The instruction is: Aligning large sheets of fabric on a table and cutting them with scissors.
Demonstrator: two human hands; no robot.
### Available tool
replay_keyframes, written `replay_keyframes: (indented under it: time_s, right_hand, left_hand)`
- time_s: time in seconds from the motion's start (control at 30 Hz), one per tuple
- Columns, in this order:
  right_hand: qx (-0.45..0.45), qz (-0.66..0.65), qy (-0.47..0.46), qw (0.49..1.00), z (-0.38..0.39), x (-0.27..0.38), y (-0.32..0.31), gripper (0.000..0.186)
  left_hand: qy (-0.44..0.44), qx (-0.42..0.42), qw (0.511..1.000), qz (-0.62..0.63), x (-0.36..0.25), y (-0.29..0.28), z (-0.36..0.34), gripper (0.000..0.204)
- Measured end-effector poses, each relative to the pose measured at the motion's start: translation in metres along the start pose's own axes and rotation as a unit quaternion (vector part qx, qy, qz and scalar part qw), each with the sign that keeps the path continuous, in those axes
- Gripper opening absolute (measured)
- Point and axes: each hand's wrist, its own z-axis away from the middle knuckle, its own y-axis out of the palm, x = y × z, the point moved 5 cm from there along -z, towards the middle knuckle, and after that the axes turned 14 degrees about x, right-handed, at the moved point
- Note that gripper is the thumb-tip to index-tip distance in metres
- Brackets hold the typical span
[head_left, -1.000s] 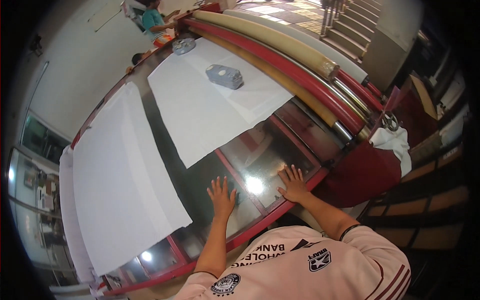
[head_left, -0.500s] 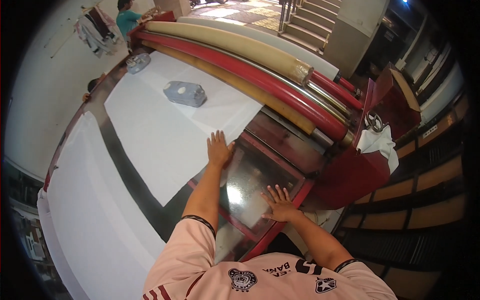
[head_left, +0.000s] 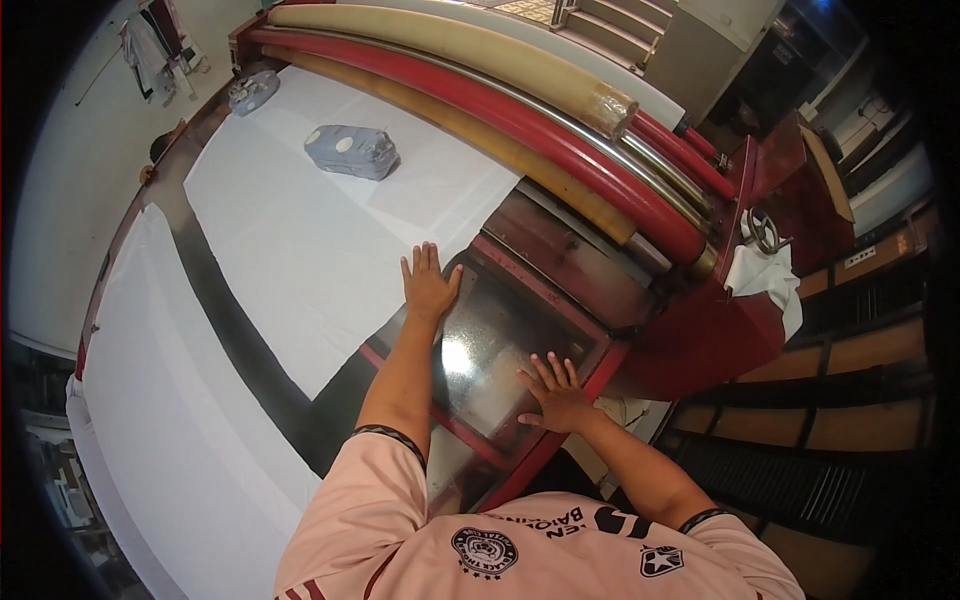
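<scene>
A large white sheet (head_left: 290,240) lies on the bed of a red roller machine, its far edge running close to the rollers. My left hand (head_left: 431,284) lies flat with fingers spread at the sheet's right edge. A grey wrapped weight (head_left: 350,151) with pale round patches sits on the sheet, and a second grey weight (head_left: 254,92) rests at its far left corner. My right hand (head_left: 559,393) is spread open on the shiny dark panel (head_left: 500,350) at the machine's near right corner. Neither hand grips anything.
Behind the sheet run a red roller (head_left: 480,125) and a thick cream roll (head_left: 450,55). White fabric (head_left: 180,390) drapes over the near left side, beyond a dark strip (head_left: 235,330). A handwheel (head_left: 763,232) and white cloth (head_left: 765,280) are at right. Another person's hand (head_left: 148,174) shows at far left.
The view has tilted down, so the person in teal at the back is out of the picture. My hands stay spread in nearly the same places.
</scene>
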Motion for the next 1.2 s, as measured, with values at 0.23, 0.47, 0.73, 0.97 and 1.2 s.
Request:
replay_keyframes:
  time_s: [0.23,0.47,0.73,0.97,1.2]
  right_hand:
    - [-0.006,-0.011,-0.006,1.000,0.001,0.000,0.002,0.094]
    - [-0.037,-0.015,-0.015,0.999,0.000,-0.001,0.006,0.093]
    - [-0.026,-0.018,-0.008,0.999,0.001,0.000,0.006,0.093]
    - [-0.017,-0.009,-0.003,1.000,0.002,0.003,0.003,0.094]
    - [-0.007,-0.014,-0.005,1.000,0.003,0.004,0.000,0.095]
  left_hand:
    - [-0.007,0.014,1.000,0.015,-0.002,0.003,0.000,0.082]
    - [-0.019,0.043,0.999,0.010,-0.004,0.003,-0.004,0.084]
    - [-0.017,0.045,0.999,0.019,-0.006,0.005,-0.005,0.087]
    - [-0.011,0.049,0.999,-0.004,-0.005,0.006,-0.007,0.092]
    - [-0.020,-0.023,0.999,0.044,0.014,-0.020,0.041,0.076]
